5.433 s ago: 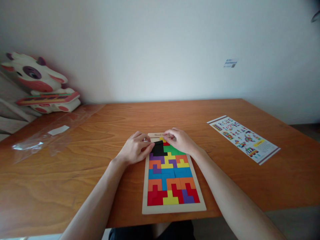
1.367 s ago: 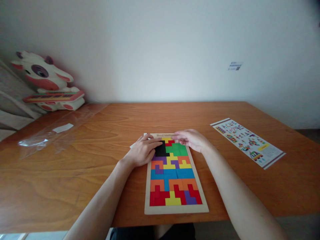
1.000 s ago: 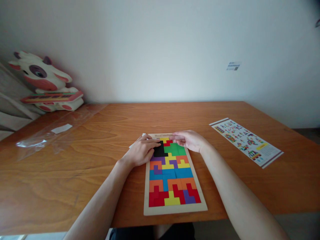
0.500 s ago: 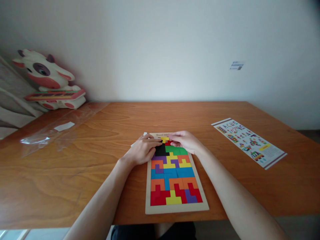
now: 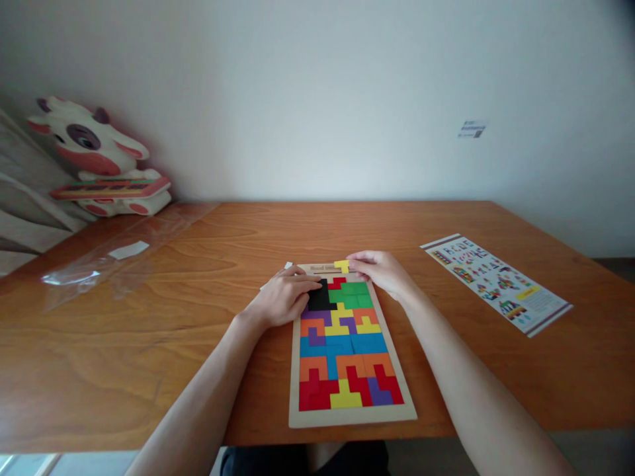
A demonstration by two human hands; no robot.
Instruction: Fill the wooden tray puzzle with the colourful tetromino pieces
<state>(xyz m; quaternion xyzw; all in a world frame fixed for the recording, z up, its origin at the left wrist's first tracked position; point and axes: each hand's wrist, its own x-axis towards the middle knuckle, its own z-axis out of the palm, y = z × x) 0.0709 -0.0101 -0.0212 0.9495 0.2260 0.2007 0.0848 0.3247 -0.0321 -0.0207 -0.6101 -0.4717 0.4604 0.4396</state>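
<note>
A wooden puzzle board (image 5: 352, 417) with a pale frame lies on the table, filled mostly with coloured blocks. My right hand (image 5: 381, 270) pinches a yellow T-shaped puzzle piece (image 5: 342, 266) above the board's far edge, near its printed title. Across the board's upper left side rests my left hand (image 5: 284, 295), fingers stretched out over the black area (image 5: 319, 299); what lies under the fingertips is hidden. A red piece (image 5: 337, 283) sits beside the black area, with green pieces (image 5: 351, 295) just nearer. Blue, orange, purple, red and yellow pieces fill the nearer rows.
On the right of the wooden table (image 5: 198, 370) lies a printed pattern sheet (image 5: 496, 284). A clear plastic bag (image 5: 124, 254) is spread at the left. Behind it a cow-shaped toy keyboard (image 5: 112, 188) stands against the wall (image 5: 317, 99).
My right hand has moved slightly right and away from me, carrying the yellow piece off the black and red area. The red piece is now more visible. My left hand stays put.
</note>
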